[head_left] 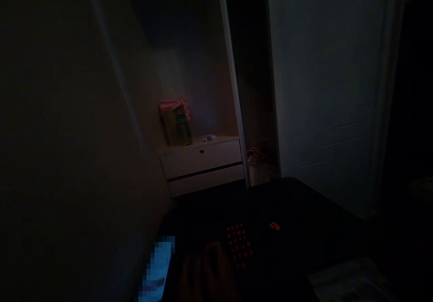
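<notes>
The room is very dark. One hand, which looks like my left hand (207, 271), lies low in the view on a dark table (304, 212). Its fingers point away from me, but the dimness hides whether they are spread or closed, and I see nothing in them. Just right of the fingertips is a dark object covered in rows of small red dots (240, 246). A small orange piece (274, 226) lies farther right on the table. My right hand is out of view.
A glowing blue screen (158, 269) sits at the table's left edge. Behind stands a pale drawer unit (203, 162) with a red-topped bag (176, 121) on it. A white door (328, 90) is on the right, and a pale sheet (352, 279) lies at bottom right.
</notes>
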Demonstrator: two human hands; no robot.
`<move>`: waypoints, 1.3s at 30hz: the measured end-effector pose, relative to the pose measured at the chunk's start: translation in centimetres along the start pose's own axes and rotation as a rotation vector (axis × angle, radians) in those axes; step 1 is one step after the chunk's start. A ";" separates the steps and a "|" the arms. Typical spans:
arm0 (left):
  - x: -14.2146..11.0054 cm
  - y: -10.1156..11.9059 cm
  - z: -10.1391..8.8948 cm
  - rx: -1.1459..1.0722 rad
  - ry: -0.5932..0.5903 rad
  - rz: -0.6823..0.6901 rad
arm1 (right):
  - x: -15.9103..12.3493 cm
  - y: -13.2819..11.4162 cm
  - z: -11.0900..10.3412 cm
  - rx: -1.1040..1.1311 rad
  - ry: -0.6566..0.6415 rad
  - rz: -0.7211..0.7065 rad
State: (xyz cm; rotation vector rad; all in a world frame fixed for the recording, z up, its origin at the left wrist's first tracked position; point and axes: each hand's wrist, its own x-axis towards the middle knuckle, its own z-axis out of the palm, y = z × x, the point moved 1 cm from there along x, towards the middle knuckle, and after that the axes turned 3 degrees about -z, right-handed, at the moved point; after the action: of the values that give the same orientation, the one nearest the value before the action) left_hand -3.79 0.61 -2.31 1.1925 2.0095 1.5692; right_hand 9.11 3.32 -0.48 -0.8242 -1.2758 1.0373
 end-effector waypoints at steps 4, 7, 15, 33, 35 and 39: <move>-0.5 2.4 -0.2 -0.048 0.001 0.024 | 0.1 0.0 0.3 -0.039 -0.036 -0.052; -0.7 3.4 -0.3 -0.043 0.000 0.042 | 0.1 0.3 0.4 -0.045 0.028 -0.008; 0.1 1.5 0.1 -0.106 0.066 0.021 | 0.3 -1.7 -0.7 0.055 0.000 0.029; -0.3 1.7 -0.2 -0.106 0.025 0.042 | 0.3 -2.0 -0.4 0.055 -0.015 -0.001; -0.3 1.4 -0.1 -0.111 0.044 0.054 | 0.2 -1.3 -0.3 0.056 -0.019 0.014; 0.0 0.6 -0.1 -0.108 0.076 0.072 | 0.0 0.6 0.2 0.040 -0.019 0.044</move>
State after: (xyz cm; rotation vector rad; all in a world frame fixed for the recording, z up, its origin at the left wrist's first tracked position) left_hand -3.65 0.56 -1.71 1.1928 1.9205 1.7588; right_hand 8.77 3.48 -1.04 -0.8166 -1.2538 1.1054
